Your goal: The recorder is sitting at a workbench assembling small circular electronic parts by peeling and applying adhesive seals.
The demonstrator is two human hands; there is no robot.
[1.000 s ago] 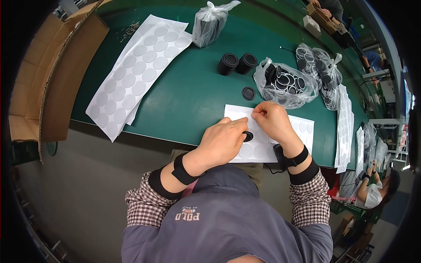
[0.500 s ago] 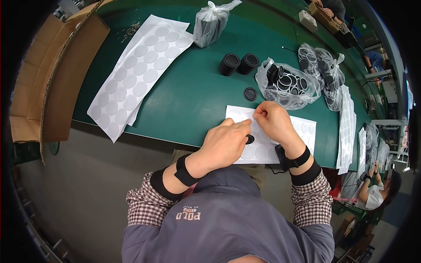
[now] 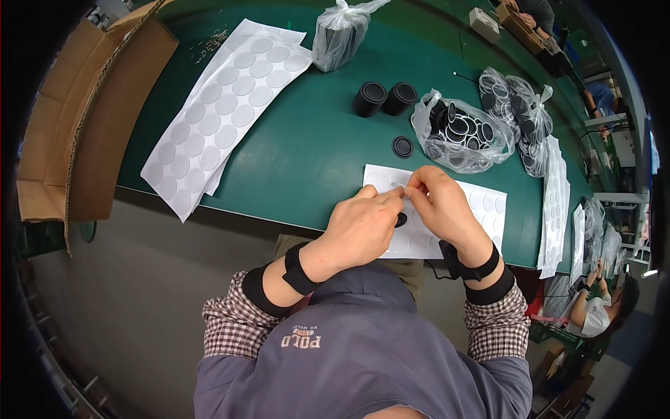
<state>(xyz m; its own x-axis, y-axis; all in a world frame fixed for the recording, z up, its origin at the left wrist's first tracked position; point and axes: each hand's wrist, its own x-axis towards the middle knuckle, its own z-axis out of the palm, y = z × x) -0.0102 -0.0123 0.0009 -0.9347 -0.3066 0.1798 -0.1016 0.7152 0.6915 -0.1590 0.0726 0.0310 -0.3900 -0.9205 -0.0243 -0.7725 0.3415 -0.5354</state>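
A white sheet of round stickers (image 3: 490,222) lies at the table's front edge, under both my hands. My left hand (image 3: 364,222) is closed, its fingers curled around a small black disc (image 3: 400,220) that peeks out below them. Its index fingertip rests on the sheet, close to the right fingertips. My right hand (image 3: 440,206) is pinched, thumb against index finger, low over the sheet's upper left part. What sits in that pinch is too small to make out. Just beyond the sheet lies a flat black round cap (image 3: 403,146).
Two black cylinders (image 3: 370,99) stand farther back, beside an open plastic bag (image 3: 499,150) of black rings and discs. Tied bags (image 3: 532,115) and more sticker sheets (image 3: 553,209) lie right. Large sticker sheets (image 3: 227,105) and a cardboard box (image 3: 105,126) are left.
The whole view has shifted slightly. Both hands keep nearly the same place over the sheet, the right fingertips still pinched beside the left index finger.
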